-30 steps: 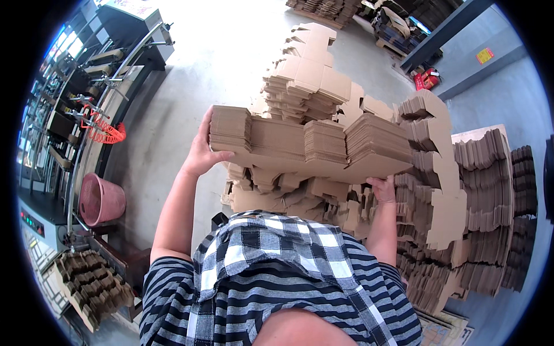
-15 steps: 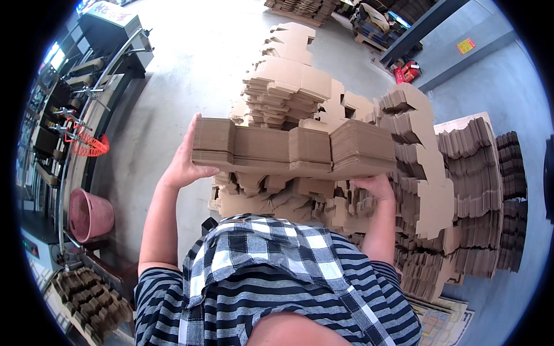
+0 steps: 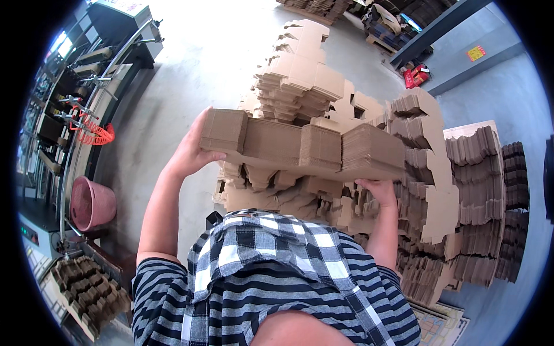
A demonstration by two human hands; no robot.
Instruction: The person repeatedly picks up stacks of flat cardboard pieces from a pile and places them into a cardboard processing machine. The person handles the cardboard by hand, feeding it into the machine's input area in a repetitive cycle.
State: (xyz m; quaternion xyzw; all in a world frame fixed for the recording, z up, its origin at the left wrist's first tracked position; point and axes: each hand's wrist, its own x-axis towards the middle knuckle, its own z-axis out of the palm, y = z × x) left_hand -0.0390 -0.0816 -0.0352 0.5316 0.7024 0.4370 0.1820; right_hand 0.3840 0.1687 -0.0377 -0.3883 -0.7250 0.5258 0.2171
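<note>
Between my two hands I carry a thick stack of flat die-cut cardboard box blanks (image 3: 271, 141), its layered brown edges facing up at me. My left hand (image 3: 193, 147) grips the stack's left end, thumb on the near side. At the right end my right hand (image 3: 378, 189) holds it from the near underside; some of its fingers are hidden beneath the cardboard. The stack tilts, its right end lower in the picture. Below and beyond it lies a large pile of similar cardboard blanks (image 3: 297, 66).
More stacked blanks (image 3: 476, 190) stand on a pallet at the right. On the left runs a long machine (image 3: 86, 104) with an orange coiled hose (image 3: 95, 134). A pink bucket (image 3: 92, 203) and another cardboard stack (image 3: 89, 291) are nearby. A red bag-like object (image 3: 416, 76) lies by the wall.
The held stack has tilted, its left end rising and its right end dropping slightly. Both hands keep their hold. The surroundings have shifted a little in the view.
</note>
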